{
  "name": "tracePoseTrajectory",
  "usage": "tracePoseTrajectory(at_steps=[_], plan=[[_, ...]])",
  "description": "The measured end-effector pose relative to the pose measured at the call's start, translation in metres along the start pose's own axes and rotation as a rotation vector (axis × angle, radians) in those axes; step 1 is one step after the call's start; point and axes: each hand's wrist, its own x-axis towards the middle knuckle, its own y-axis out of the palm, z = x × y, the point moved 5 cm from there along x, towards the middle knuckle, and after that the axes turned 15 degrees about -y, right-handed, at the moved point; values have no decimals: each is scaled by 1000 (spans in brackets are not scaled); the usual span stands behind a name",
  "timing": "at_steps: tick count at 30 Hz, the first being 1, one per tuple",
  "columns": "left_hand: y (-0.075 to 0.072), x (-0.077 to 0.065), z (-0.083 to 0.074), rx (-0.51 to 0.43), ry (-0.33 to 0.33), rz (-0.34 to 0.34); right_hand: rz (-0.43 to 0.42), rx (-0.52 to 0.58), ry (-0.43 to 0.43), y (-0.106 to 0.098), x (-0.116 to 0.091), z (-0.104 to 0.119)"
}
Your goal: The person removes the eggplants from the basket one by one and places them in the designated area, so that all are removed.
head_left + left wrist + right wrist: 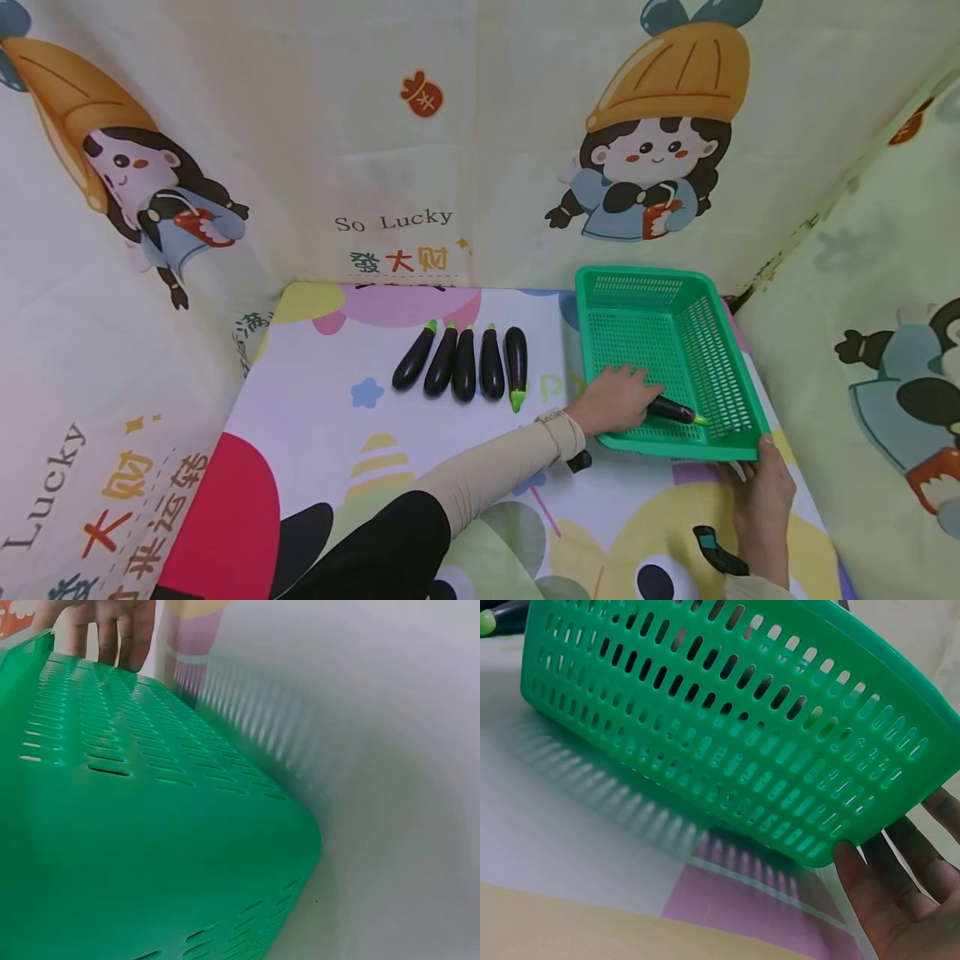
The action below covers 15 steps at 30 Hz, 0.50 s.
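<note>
My left hand [617, 400] reaches over the near left rim of a green plastic basket [750, 392] and holds a dark purple eggplant [671, 409] low inside it. The eggplant's green stem end points right; its other end is hidden beneath the hand. At the basket's near right corner my right hand [765, 492] holds the rim, thumb at the corner and fingers below. In the right wrist view its fingers [874, 900] touch the corner's outer side. Several more eggplants [464, 367] lie in a row left of the basket, the rightmost with its stem toward me.
The table [315, 417] has a colourful cartoon-print cover. Pale printed cloth [510, 150] hangs as a wall behind it and at both sides. The basket stands close to the right-hand cloth [817, 350].
</note>
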Motion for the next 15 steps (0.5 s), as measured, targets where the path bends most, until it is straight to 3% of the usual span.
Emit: tracePoseTrajectory(at_steps=[7,15], plan=[[-10,-2,5,-218,13,-56,-31,-51,3,-1,1,-1],[-22,-7,11,-451,96,-154,-14,40,8,0,1,0]])
